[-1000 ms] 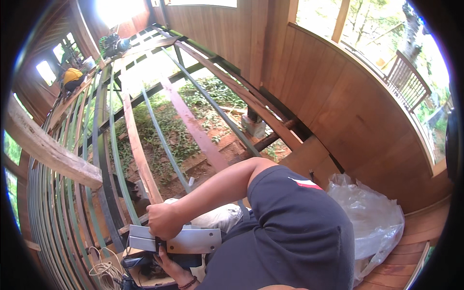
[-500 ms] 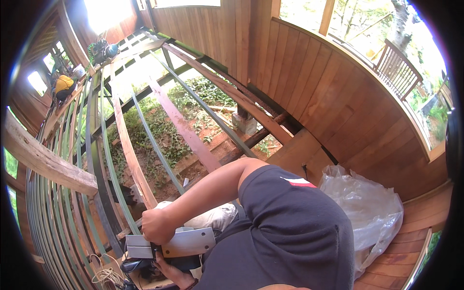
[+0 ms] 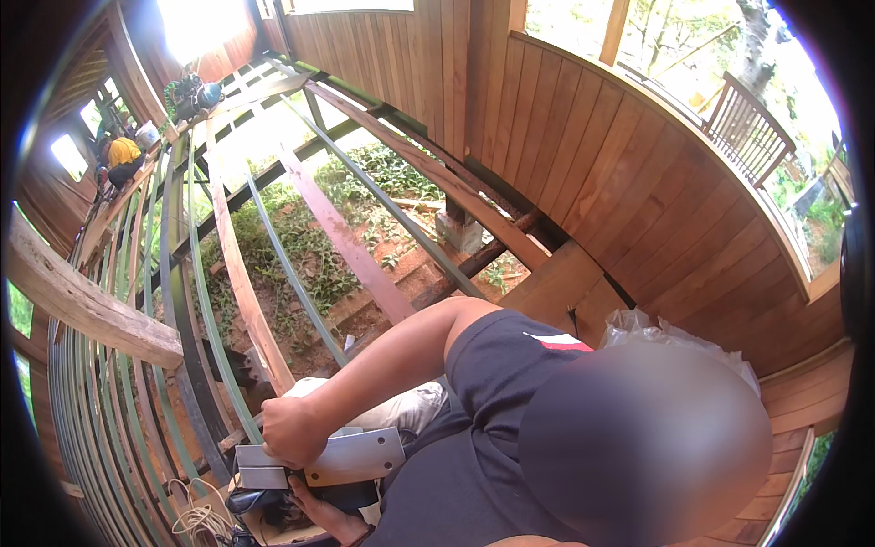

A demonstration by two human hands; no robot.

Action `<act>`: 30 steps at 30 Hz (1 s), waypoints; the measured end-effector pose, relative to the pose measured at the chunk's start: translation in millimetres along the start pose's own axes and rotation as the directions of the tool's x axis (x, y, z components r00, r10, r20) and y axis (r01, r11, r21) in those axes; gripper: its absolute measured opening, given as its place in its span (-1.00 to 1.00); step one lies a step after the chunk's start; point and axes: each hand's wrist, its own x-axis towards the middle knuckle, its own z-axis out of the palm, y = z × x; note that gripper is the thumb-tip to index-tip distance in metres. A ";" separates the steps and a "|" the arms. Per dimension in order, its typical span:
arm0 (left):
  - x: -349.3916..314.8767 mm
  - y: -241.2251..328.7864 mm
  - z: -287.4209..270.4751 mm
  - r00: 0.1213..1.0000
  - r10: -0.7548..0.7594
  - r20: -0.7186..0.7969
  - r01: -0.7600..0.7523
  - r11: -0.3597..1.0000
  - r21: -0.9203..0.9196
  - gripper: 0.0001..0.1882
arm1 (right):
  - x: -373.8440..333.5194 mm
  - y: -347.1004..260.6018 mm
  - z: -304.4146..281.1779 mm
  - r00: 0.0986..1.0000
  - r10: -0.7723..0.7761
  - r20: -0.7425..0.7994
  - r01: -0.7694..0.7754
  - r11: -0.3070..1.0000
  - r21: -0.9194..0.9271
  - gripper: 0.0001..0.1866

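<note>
In front of my torso lies what looks like an electric planer [image 3: 355, 457], turned over so that its flat grey metal sole faces up. A gap splits the sole in two, and dark holes dot the longer plate. My right hand [image 3: 296, 431] is closed in a fist above this gap; what its fingers grip is hidden. Lower down, my left hand [image 3: 330, 518] has its fingers against the planer's side, just under the gap. The planer's dark body and an open box-like shape [image 3: 264, 529] beneath are partly covered by my hands.
Long narrow floor joists [image 3: 292, 264] run away over open ground with plants and soil. A coiled pale cord [image 3: 202, 521] lies at lower left, below a log beam [image 3: 100, 305]. Crumpled plastic sheeting [image 3: 638, 326] sits by the plank wall [image 3: 629, 201]. A person in yellow [image 3: 123, 153] crouches far left.
My right fist has shifted slightly to the left over the planer. My left hand stays in place. The far person has bent and shifted a little. A blurred patch now covers part of my shirt.
</note>
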 end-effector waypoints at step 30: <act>18.9 -2.6 6.7 0.993 0.108 0.057 -0.094 0.975 -0.201 -0.39 | 21.3 23.4 -41.1 0.941 -0.085 0.326 0.056 0.994 0.097 -0.71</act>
